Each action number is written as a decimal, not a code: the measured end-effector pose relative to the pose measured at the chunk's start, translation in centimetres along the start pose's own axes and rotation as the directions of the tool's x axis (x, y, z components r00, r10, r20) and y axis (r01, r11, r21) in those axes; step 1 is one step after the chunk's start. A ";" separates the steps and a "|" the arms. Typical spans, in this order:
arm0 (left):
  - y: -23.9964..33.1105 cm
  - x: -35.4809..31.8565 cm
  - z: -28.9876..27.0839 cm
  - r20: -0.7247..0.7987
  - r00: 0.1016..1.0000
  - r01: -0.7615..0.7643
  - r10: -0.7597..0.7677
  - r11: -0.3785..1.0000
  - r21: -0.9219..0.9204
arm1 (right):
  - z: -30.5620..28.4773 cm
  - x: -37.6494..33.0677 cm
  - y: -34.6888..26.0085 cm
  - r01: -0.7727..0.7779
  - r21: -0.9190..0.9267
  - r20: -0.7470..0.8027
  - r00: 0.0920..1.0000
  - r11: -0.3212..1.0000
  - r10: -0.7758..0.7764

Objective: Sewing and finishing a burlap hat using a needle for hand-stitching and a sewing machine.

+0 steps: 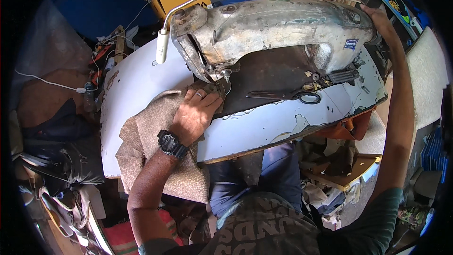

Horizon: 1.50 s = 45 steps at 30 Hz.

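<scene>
Brown speckled fabric (153, 134) sits on the left part of the white worktop (257, 134), far end at the needle area of an old grey sewing machine (288, 23). Fabric long axis runs from there toward the person, slightly left; near end drapes over the worktop's near edge, left edge jagged, some folds. Left hand (194, 115) is palm down on the fabric, just short of the needle, fingers close together and bent at the tips; can't tell whether they pinch the cloth or only press it. Black watch (171, 144) on that wrist. Right hand (376, 16) is at the machine's far right end; its fingers are mostly hidden, so can't tell how tight they are. Machine long axis runs left-right, needle end pointing left and dipping toward the person. Scissors (285, 96) lie under the arm, tips left, handles right, near small loose parts (314, 82). White lamp (162, 47) hangs beside the needle end on a bent stalk.
</scene>
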<state>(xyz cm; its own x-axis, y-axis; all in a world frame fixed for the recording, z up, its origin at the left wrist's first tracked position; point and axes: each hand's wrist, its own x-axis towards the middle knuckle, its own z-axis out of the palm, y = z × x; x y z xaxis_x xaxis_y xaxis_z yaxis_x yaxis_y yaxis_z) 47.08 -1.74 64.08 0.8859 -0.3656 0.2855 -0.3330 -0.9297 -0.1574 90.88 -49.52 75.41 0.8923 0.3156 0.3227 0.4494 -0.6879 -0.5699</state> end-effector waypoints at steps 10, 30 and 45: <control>0.0 0.1 -0.6 0.016 1.000 -0.001 0.001 1.000 -0.004 | 4.4 -9.0 -0.8 0.096 0.213 -0.514 0.857 0.972 0.028; -0.8 1.6 -1.5 -0.030 0.898 0.366 -0.439 0.784 -0.501 | 9.3 -19.1 -6.7 0.093 0.289 -0.640 0.759 0.953 0.119; -3.9 2.1 -0.8 0.171 0.885 0.429 -0.433 0.616 -0.661 | 30.8 -25.8 -28.4 0.841 0.043 0.136 0.530 0.539 -0.837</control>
<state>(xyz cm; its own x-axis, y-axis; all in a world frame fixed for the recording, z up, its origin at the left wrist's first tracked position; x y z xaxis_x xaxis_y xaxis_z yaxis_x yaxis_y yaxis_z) 49.94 1.10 66.05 0.9835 0.0869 0.1587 -0.0380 -0.7587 0.6503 56.36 -17.98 59.99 0.1019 0.8321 0.5451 0.9947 -0.0774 -0.0679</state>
